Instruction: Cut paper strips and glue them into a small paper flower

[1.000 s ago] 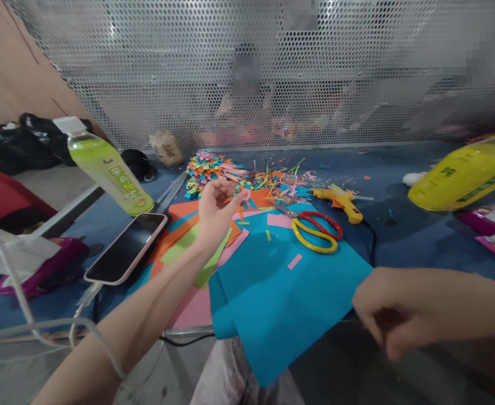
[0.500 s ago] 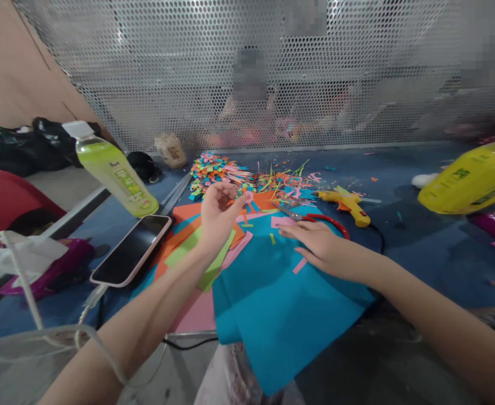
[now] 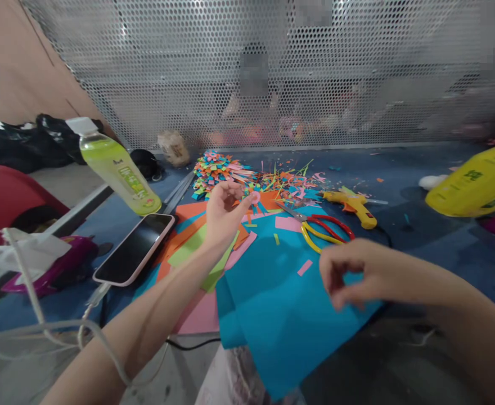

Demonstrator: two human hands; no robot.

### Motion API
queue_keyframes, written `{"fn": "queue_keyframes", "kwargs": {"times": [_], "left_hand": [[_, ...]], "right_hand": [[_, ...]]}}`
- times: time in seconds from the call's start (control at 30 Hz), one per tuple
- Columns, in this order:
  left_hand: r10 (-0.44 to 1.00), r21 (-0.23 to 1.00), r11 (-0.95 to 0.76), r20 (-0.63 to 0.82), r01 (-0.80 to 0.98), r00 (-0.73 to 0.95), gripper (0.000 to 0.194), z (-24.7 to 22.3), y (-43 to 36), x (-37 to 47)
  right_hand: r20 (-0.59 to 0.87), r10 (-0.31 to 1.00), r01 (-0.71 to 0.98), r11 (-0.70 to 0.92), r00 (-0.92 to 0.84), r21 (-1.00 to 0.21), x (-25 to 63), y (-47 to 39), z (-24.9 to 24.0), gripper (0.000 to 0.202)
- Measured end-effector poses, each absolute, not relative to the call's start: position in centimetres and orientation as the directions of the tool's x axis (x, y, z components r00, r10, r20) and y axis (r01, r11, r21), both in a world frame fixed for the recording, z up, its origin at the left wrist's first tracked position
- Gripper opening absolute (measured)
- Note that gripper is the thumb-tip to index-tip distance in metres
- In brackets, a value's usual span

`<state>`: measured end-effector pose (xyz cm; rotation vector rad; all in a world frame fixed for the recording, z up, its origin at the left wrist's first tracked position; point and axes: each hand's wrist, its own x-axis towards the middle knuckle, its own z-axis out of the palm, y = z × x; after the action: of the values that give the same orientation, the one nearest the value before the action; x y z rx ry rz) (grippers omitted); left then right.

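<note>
My left hand (image 3: 226, 216) is raised over the colored sheets, thumb and fingertips closed on a small piece with a pink round part and blue and orange strips (image 3: 256, 200). My right hand (image 3: 349, 273) hovers over the right part of the large blue sheet (image 3: 289, 309), fingers curled; whether anything small is between them cannot be seen. Scissors (image 3: 319, 224) with red and yellow handles lie on the blue sheet's far edge. Pink strips (image 3: 304, 267) and a small green strip lie on the sheet. Orange, green and pink sheets (image 3: 194, 315) show beneath my left forearm.
Behind lie a heap of fringed paper pieces (image 3: 216, 169) and loose shreds (image 3: 289, 183). A yellow glue gun (image 3: 351, 205) is at right, beside a yellow bottle (image 3: 475, 183). At left are a phone (image 3: 133, 253), a green drink bottle (image 3: 118, 171) and white cables (image 3: 32, 292).
My right hand has moved off the scissors and pink strip, right and toward me, and its fingers have curled. My left hand keeps its hold. The view has shifted slightly.
</note>
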<state>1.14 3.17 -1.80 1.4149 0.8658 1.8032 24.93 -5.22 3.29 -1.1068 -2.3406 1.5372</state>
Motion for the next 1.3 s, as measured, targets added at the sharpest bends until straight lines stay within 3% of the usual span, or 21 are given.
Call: {"fn": "queue_keyframes", "kwargs": {"times": [0.1,0.17,0.27,0.37,0.47,0.53,0.67,0.77,0.9,1.07,1.17,1.23,1.3], "left_hand": [[0.871,0.858,-0.489,0.470,-0.159,-0.143,0.033,-1.9,3.1,1.3],[0.893,0.873,-0.450,0.436,-0.189,-0.113,0.033,-1.9,2.9,1.4],[0.910,0.882,-0.413,0.408,-0.228,-0.071,0.033,-1.9,2.7,1.6],[0.923,0.886,-0.376,0.385,-0.272,-0.022,0.035,-1.8,2.5,1.7],[0.925,0.883,-0.349,0.378,-0.314,0.035,0.034,-1.7,2.3,1.8],[0.918,0.874,-0.349,0.392,-0.340,0.065,0.034,-1.6,2.1,1.9],[0.907,0.868,-0.358,0.411,-0.343,0.094,0.033,-1.4,1.9,2.0],[0.901,0.890,-0.353,0.406,-0.291,0.150,0.035,-1.3,1.8,1.9],[0.906,0.930,-0.315,0.355,-0.190,0.231,0.034,-1.6,1.7,1.9],[0.863,0.929,-0.369,0.344,-0.004,0.370,0.029,-2.2,1.9,1.5],[0.858,0.869,-0.456,0.370,0.194,0.357,0.025,-2.1,2.4,0.9],[0.855,0.744,-0.517,0.425,0.423,0.297,0.020,-1.7,2.6,0.3],[0.855,0.509,-0.476,0.461,0.717,0.240,0.021,-0.9,2.6,-0.5]], "right_hand": [[-0.410,0.369,0.507,0.218,-0.834,-0.834,25.1,-7.2,3.9,0.029],[-0.423,0.235,0.475,0.253,-0.875,-0.843,25.3,-7.8,3.9,0.026],[-0.471,0.186,0.506,0.282,-0.863,-0.815,25.6,-7.6,3.6,0.034],[-0.534,0.298,0.599,0.197,-0.791,-0.776,25.6,-6.8,3.7,0.037],[-0.373,0.412,0.496,0.247,-0.831,-0.833,24.8,-5.8,3.9,0.026],[-0.267,0.519,0.465,0.298,-0.812,-0.834,23.9,-4.8,3.6,0.038],[-0.107,0.826,0.430,0.174,-0.554,-0.886,21.5,-2.1,1.7,0.051],[-0.010,0.856,0.350,0.201,-0.518,-0.915,20.0,0.0,0.6,0.033],[0.125,0.866,0.268,0.283,-0.484,-0.921,19.5,1.2,0.1,0.026],[0.156,0.880,0.261,0.297,-0.449,-0.919,20.2,0.7,-0.7,0.026],[0.145,0.889,0.341,0.312,-0.434,-0.887,20.8,0.8,-1.2,0.029],[0.162,0.899,0.416,0.339,-0.406,-0.844,21.2,1.0,-1.3,0.032],[0.188,0.904,0.474,0.367,-0.383,-0.800,21.6,1.3,-1.4,0.034]]}}
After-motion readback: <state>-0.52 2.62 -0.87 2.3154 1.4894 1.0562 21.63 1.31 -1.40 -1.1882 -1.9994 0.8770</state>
